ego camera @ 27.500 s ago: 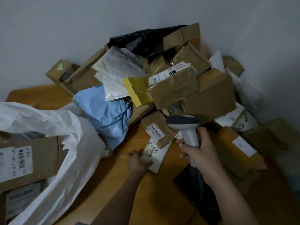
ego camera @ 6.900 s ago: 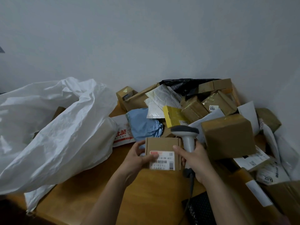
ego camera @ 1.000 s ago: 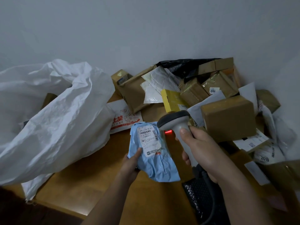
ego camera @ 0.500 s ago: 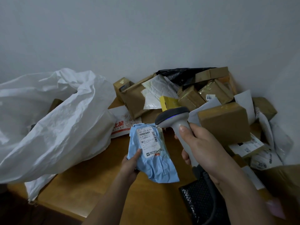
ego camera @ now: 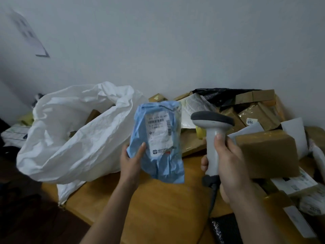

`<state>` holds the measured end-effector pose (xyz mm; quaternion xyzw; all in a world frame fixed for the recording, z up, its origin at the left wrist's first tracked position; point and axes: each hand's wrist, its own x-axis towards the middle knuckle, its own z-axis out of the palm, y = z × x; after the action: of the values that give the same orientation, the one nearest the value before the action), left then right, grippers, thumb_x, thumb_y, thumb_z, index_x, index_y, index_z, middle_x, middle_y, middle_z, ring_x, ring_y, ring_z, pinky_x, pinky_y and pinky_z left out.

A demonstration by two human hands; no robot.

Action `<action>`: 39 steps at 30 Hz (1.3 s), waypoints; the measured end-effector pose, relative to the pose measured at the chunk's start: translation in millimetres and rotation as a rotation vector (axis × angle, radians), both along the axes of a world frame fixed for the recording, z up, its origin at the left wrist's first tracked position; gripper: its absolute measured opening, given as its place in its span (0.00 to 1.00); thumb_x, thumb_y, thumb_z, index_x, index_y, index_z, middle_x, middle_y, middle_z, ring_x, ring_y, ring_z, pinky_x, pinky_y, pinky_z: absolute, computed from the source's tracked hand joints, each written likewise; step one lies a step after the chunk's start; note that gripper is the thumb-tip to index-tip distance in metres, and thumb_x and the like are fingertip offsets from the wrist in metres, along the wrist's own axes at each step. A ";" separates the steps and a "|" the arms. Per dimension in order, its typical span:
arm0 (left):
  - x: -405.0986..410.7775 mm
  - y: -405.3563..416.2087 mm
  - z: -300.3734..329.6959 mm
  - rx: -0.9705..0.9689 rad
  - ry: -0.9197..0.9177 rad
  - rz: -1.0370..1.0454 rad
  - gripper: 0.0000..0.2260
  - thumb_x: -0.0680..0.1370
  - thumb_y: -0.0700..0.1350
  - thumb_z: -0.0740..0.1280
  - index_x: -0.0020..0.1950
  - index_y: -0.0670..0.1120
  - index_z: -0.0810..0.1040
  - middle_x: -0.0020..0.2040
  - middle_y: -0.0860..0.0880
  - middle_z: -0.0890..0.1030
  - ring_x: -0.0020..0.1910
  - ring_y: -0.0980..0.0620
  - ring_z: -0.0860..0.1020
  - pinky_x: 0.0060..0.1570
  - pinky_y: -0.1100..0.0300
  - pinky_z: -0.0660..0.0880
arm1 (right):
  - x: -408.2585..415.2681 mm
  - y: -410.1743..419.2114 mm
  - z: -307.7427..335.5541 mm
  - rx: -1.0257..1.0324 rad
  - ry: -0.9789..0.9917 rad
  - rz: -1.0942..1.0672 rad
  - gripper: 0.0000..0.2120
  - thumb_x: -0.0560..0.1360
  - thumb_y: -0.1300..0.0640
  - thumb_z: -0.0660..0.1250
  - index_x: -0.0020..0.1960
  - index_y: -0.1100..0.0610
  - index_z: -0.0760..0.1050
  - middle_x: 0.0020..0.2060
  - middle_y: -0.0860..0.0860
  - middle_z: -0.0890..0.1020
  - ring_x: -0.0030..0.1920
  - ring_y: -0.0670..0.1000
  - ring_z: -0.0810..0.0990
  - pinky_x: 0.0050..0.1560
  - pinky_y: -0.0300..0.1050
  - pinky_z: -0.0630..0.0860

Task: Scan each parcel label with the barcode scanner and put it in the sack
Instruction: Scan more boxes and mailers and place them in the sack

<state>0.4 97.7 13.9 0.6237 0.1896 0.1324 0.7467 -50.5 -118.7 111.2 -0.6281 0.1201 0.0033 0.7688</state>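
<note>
Your left hand (ego camera: 131, 160) holds the blue parcel (ego camera: 158, 141) up off the bench (ego camera: 158, 208), thumb pressed across its front near the lower left edge, fingers hidden behind it. Label (ego camera: 159, 133) faces you and the camera, so its print can be checked; it does not face the scanner's window

Your right hand (ego camera: 226, 162) is wrapped round the grip of the scanner (ego camera: 212, 138), thumb up along the back of the handle. Scanner stands upright just right of the parcel, head pointing away toward the pile; no red beam shows on the label. Judgement: the scanner is parked, not aiming, which fits a parcel about to go into the sack

Sack (ego camera: 79, 134) lies slumped on the bench to the left, mouth open upward and toward you, brown boxes visible inside. The parcel sits just beside its right edge, in front of it in this view, so the transfer should be a short move left

Parcel: soft pale-blue poly mailer, heavily creased, held upright. White label on the upper front, barcode near its top, a second one down the right edge, small text below, too blurred to read. Lower half hangs limp; expect it to flop when released

Pile (ego camera: 255, 120) of unscanned boxes and mailers stays stacked at the right against the wall, within reach of the scanner hand
</note>
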 end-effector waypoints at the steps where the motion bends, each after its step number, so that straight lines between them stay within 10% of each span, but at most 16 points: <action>1: 2.7 10.3 18.0 0.044 -0.080 0.058 0.16 0.76 0.46 0.71 0.62 0.51 0.71 0.57 0.48 0.80 0.51 0.51 0.82 0.44 0.56 0.80 | 1.9 5.2 0.8 0.024 -0.011 -0.018 0.13 0.82 0.47 0.56 0.54 0.53 0.75 0.30 0.53 0.75 0.27 0.47 0.74 0.28 0.42 0.71; 6: 36.4 77.6 89.3 0.072 -0.412 0.380 0.20 0.80 0.42 0.66 0.68 0.56 0.63 0.63 0.49 0.76 0.58 0.52 0.80 0.54 0.51 0.80 | 13.8 36.5 0.9 0.015 -0.024 -0.011 0.14 0.82 0.46 0.56 0.56 0.53 0.75 0.35 0.55 0.76 0.30 0.48 0.75 0.29 0.43 0.72; 14: 106.1 167.5 117.9 0.154 -0.401 0.702 0.20 0.81 0.38 0.59 0.71 0.47 0.58 0.70 0.47 0.67 0.63 0.48 0.75 0.60 0.51 0.78 | 46.0 94.7 -4.0 -0.006 -0.040 -0.021 0.14 0.82 0.47 0.56 0.54 0.55 0.75 0.29 0.56 0.75 0.26 0.47 0.75 0.27 0.42 0.71; 22: 152.8 196.5 80.2 0.458 0.436 0.365 0.24 0.75 0.58 0.64 0.64 0.44 0.73 0.72 0.37 0.63 0.69 0.37 0.65 0.70 0.46 0.64 | 71.9 118.6 -13.9 -0.049 -0.018 -0.070 0.13 0.82 0.47 0.56 0.54 0.54 0.75 0.30 0.56 0.75 0.28 0.49 0.75 0.28 0.42 0.71; 27: 139.9 128.9 88.1 0.787 -0.144 0.414 0.13 0.79 0.41 0.64 0.62 0.39 0.73 0.64 0.40 0.64 0.67 0.41 0.64 0.64 0.60 0.60 | 83.0 105.6 -19.4 -0.086 0.008 -0.152 0.13 0.82 0.46 0.56 0.53 0.51 0.75 0.29 0.54 0.76 0.29 0.50 0.75 0.31 0.45 0.71; 31: 120.8 61.2 58.3 1.072 -0.629 0.105 0.10 0.77 0.40 0.63 0.57 0.39 0.76 0.59 0.43 0.68 0.59 0.50 0.68 0.60 0.71 0.64 | 90.8 83.7 -26.8 -0.115 0.040 -0.215 0.14 0.82 0.46 0.55 0.55 0.53 0.74 0.33 0.57 0.76 0.31 0.51 0.75 0.29 0.43 0.70; 34: 107.6 14.4 4.5 1.383 -0.795 -0.367 0.10 0.76 0.43 0.65 0.56 0.41 0.77 0.59 0.43 0.71 0.53 0.49 0.75 0.53 0.62 0.75 | 94.4 60.6 -35.6 -0.137 0.048 -0.243 0.14 0.82 0.46 0.55 0.54 0.53 0.74 0.30 0.55 0.76 0.31 0.51 0.75 0.31 0.46 0.71; 39: 108.6 -27.2 -94.8 1.489 0.080 -0.858 0.23 0.80 0.43 0.62 0.75 0.50 0.63 0.80 0.47 0.47 0.77 0.44 0.56 0.71 0.49 0.66 | 101.4 20.2 -52.9 -0.167 0.060 -0.212 0.11 0.82 0.47 0.55 0.48 0.49 0.73 0.29 0.54 0.76 0.30 0.51 0.75 0.33 0.48 0.71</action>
<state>109.0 70.5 -80.9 0.9730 -0.1727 -0.0934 0.1211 50.9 -98.5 58.2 -0.6733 0.2087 -0.0690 0.7059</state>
